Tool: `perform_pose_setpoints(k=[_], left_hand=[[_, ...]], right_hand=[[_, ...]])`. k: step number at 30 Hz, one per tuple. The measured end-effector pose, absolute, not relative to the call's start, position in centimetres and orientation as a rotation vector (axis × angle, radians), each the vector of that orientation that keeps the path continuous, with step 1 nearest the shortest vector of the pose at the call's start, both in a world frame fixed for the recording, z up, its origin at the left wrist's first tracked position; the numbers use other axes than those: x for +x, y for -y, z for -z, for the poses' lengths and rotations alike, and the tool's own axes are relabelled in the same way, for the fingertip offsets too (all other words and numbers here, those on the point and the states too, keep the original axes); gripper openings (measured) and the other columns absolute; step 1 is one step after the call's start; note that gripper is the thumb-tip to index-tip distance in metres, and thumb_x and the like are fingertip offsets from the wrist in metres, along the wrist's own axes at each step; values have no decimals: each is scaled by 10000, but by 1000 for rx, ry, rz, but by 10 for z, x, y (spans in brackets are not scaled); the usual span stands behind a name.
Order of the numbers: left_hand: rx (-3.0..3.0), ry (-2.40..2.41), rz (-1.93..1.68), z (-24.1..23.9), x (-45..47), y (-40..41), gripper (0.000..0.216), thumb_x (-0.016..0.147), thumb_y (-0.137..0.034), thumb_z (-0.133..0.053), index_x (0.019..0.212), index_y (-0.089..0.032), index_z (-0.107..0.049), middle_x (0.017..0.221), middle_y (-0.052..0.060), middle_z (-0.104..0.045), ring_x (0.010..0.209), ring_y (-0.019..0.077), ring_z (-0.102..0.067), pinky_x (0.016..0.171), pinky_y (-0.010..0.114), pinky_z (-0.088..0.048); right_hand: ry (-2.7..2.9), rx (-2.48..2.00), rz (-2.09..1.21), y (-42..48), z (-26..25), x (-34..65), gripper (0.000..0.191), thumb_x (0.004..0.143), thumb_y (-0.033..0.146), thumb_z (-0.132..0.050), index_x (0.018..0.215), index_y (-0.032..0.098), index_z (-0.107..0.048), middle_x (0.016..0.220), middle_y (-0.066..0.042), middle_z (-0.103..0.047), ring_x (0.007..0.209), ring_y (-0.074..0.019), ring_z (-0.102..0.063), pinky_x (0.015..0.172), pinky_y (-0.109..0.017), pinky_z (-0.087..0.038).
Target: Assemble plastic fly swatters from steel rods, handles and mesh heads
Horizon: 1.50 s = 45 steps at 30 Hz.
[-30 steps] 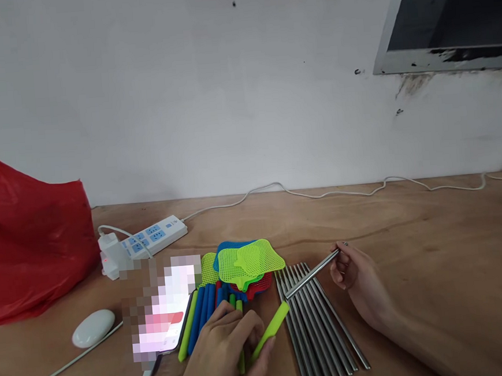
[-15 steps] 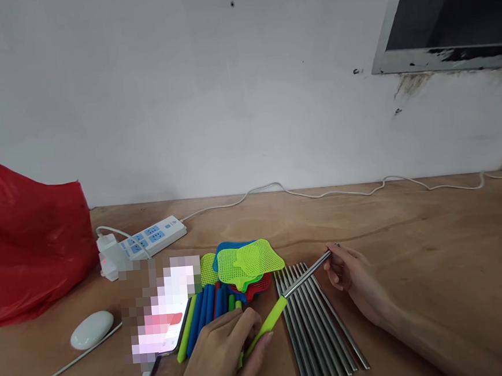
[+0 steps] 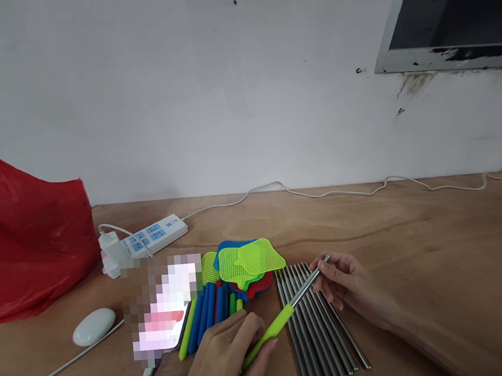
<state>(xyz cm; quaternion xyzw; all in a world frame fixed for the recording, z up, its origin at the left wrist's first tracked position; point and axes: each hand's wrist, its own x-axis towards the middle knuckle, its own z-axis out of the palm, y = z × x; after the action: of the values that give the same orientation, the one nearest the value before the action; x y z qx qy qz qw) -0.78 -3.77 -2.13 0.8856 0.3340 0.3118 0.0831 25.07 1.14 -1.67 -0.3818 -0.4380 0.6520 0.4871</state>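
Between my hands is a metal rod (image 3: 305,288) with a yellow-green handle (image 3: 276,326) on its lower end. My left hand (image 3: 229,352) is closed around the handle. My right hand (image 3: 343,279) pinches the rod near its upper tip, thumb on top. Below the rod, several loose metal rods (image 3: 321,333) lie side by side on the table. Left of them are several handles (image 3: 207,310) in blue, green and red, partly hidden by my left hand. Mesh fly swatter heads (image 3: 252,260) in yellow-green, blue and red are stacked just beyond.
A phone (image 3: 169,310), its screen blurred, lies left of the handles with a cable attached. Behind it sits a white power strip (image 3: 154,237) with a plugged-in adapter. A white mouse (image 3: 94,326) and a red plastic bag (image 3: 33,240) are further left on the wooden table (image 3: 433,243).
The right hand's grip has shifted on the rod, moving slightly down and left, with the thumb now over the rod. The held handle has moved slightly right. The view shifted a little.
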Motion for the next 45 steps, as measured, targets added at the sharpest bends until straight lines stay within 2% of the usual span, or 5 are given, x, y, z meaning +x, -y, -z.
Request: perform_pose_setpoints(k=[9,17,26,33,45], left_hand=[[2603,-1049,-888,15,-10,34,162,1018,-205,-434,866,-225,-488,769,-2,-614,679,177,-612,595,278,-491],[2816,-1443,-891,17,-23,9,427,1017,-340,-462,1427,-219,-461,1482,99,-514,1398,341,-405,1095,564,-405],[2788,-1488,-658,21,-27,0,476,1024,-447,-451,1426,-193,-487,1433,134,-562,1356,357,-467,1079,625,-403],[2716,-1435,-780,12,-22,6,294,998,-347,-473,1178,-176,-631,1160,132,-648,1070,328,-616,894,531,-541],[2875,-1414,-846,24,-26,0,281,931,-180,-516,1182,-174,-644,1144,113,-715,1082,328,-647,909,536,-547]], right_hand=[[1118,-878,-1730,-8,20,250,356,740,464,-835,931,175,-749,742,-22,-702,500,-86,-602,367,-142,-422],[811,-1035,-1595,-16,12,258,377,687,509,-857,766,172,-708,561,56,-518,445,-47,-460,378,-134,-351],[781,-1074,-1611,-14,8,255,383,700,535,-828,748,191,-667,558,69,-450,470,-68,-423,409,-172,-304],[814,-1092,-1606,-13,10,255,408,685,552,-828,749,181,-671,552,71,-449,482,-69,-420,431,-179,-296],[827,-1122,-1620,-10,12,252,453,661,592,-821,722,183,-636,523,78,-443,454,-70,-393,425,-192,-262]])
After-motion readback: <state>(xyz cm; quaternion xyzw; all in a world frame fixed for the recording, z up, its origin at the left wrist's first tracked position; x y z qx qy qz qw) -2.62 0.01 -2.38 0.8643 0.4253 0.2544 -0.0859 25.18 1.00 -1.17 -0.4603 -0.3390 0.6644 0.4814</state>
